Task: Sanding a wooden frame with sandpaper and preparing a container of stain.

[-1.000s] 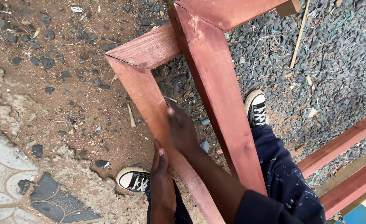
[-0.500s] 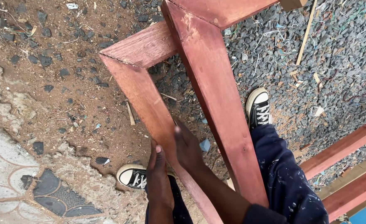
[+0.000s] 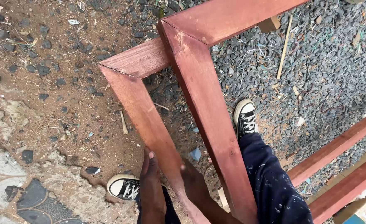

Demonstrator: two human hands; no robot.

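Note:
A red-stained wooden frame (image 3: 137,103) with a mitred corner stands tilted over the ground, and both my hands are on its long side rail near the bottom of the view. My left hand (image 3: 151,186) grips the rail's left edge, thumb up. Against the rail's right edge, my right hand (image 3: 193,182) is wrapped partly behind the wood. A second red frame (image 3: 203,95) of the same kind lies just to the right, overlapping the first at the top. My black-and-white sneakers (image 3: 244,118) (image 3: 122,186) and dark paint-flecked trousers (image 3: 270,182) show below.
The ground is brown dirt on the left and grey gravel (image 3: 324,70) on the right, littered with wood scraps and a thin stick (image 3: 283,47). More red rails (image 3: 336,149) cross the lower right. A patterned paved patch (image 3: 8,195) lies at lower left.
Both hands have slid down the rail toward me, the right hand dropping from higher on the rail to level with the left. The frames appear slightly shifted in view.

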